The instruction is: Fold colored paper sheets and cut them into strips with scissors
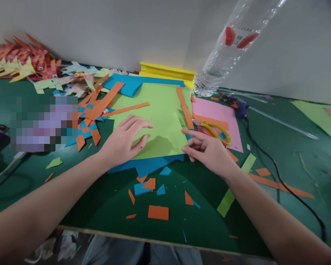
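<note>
A light green sheet of paper (160,110) lies in front of me, over blue paper (151,166) that sticks out below it. My left hand (127,140) is over the sheet's left side, fingers apart and curved, holding nothing. At the sheet's lower right edge is my right hand (206,149), its index finger and thumb apart with nothing between them; whether it touches the paper I cannot tell. Just beyond it rest yellow-handled scissors (216,130). Orange paper strips (185,108) lie on the sheet's right edge and across its left side.
A clear plastic bottle (223,55) stands behind on the right. A glue gun (237,106) trails a black cord, beside pink paper (231,114). Woven paper pieces (88,129) and folded paper fish (35,60) lie to the left. Paper scraps (158,212) dot the green table near its front edge.
</note>
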Motion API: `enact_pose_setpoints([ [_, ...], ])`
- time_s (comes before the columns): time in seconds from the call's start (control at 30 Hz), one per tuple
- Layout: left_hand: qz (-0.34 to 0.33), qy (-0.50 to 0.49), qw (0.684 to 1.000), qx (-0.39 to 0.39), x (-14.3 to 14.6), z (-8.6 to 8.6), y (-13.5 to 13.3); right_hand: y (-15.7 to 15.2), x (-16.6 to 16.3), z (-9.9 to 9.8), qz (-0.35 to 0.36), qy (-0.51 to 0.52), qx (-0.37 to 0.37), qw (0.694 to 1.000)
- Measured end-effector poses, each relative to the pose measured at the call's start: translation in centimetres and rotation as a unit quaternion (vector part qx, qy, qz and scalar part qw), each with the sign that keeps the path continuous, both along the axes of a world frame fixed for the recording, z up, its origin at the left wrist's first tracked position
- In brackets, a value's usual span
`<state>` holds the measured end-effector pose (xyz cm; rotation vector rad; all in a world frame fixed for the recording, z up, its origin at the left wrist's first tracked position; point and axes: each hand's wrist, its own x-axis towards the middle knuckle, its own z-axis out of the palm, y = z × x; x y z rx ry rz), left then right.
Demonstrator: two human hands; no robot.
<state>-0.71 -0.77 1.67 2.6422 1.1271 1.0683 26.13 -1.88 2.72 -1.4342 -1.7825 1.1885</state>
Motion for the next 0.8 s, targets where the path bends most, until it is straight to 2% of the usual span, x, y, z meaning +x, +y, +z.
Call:
enact_pose_setpoints([
  [0.27, -0.054, 0.089, 0.994, -0.034, 0.1, -0.3, 0.0, 0.0, 0.0, -0.3, 0.043, -0.022, 0.014, 0.999],
  [0.37, -0.095, 0.128, 0.986, -0.043, 0.2, -0.4, -0.1, -0.1, 0.0, -0.5, 0.044, -0.057, 0.051, 0.996],
  [0.47, -0.122, 0.153, 0.979, -0.054, 0.2, -0.5, -0.1, -0.2, 0.0, -0.7, 0.041, -0.121, 0.121, 0.984],
  [0.57, -0.139, 0.170, 0.972, -0.079, 0.2, -0.6, -0.1, -0.1, 0.3, -0.9, 0.005, -0.206, 0.225, 0.952],
  [0.67, -0.142, 0.188, 0.967, -0.100, 0.2, -0.7, -0.1, 0.3, 1.2, -1.0, -0.058, -0.290, 0.332, 0.896],
  [0.73, -0.141, 0.205, 0.962, -0.113, 0.3, -0.8, -0.1, 0.7, 2.0, -0.9, -0.090, -0.336, 0.371, 0.861],
  [0.8, -0.142, 0.221, 0.957, -0.122, 0.3, -0.9, 0.0, 1.3, 3.0, -0.6, -0.111, -0.381, 0.376, 0.838],
])
